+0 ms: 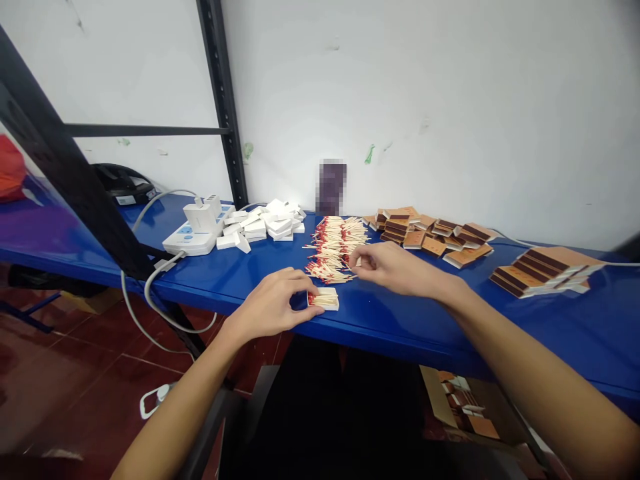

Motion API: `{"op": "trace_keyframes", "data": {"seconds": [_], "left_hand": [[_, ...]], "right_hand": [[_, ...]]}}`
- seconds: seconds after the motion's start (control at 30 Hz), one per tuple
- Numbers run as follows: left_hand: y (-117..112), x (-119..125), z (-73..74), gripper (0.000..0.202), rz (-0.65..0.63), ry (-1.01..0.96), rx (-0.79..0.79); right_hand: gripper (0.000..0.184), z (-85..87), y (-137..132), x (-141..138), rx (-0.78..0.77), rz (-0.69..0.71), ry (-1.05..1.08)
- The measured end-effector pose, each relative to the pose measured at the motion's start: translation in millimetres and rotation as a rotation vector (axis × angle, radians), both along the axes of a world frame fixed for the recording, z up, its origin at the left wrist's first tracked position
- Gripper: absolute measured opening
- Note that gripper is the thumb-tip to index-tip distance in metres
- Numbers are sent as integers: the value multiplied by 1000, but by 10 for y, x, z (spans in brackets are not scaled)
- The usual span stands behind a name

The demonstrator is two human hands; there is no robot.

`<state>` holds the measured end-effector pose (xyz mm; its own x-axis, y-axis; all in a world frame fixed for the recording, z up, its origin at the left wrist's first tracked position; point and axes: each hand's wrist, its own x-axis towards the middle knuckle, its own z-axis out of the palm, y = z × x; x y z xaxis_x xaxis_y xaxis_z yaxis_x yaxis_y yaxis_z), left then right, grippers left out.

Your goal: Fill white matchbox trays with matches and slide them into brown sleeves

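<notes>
My left hand (277, 303) rests on the blue table (400, 320), its fingers closed on a small white matchbox tray (326, 299) partly filled with red-tipped matches. My right hand (387, 265) reaches into the pile of loose matches (336, 247), with thumb and fingers pinched at the pile's right edge. What the pinch holds is too small to make out.
A heap of empty white trays (265, 225) lies at the back left beside a white power strip (193, 237) with cables. Brown matchbox sleeves (430, 233) and stacked ones (545, 270) lie to the right. A black rack post (223, 100) stands behind.
</notes>
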<state>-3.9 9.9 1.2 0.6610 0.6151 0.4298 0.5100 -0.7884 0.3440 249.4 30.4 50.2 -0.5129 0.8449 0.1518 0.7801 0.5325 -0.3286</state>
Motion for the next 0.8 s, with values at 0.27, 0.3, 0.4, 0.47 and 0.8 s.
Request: {"op": "trace_keyframes", "data": {"seconds": [0.27, 0.3, 0.4, 0.47, 0.8], "left_hand": [[-5, -29, 22, 16, -91, -26, -40], [-6, -29, 24, 17, -93, -30, -40], [-9, -24, 27, 20, -80, -39, -39], [-9, -20, 25, 20, -71, -41, -38], [0, -18, 16, 20, -67, -31, -22]], "right_hand": [[15, -42, 114, 164, -91, 9, -160], [15, -46, 111, 165, -97, 16, -156], [16, -36, 86, 192, -99, 34, -157], [15, -25, 61, 204, -82, 31, -139], [16, -220, 113, 3, 7, 83, -70]]}}
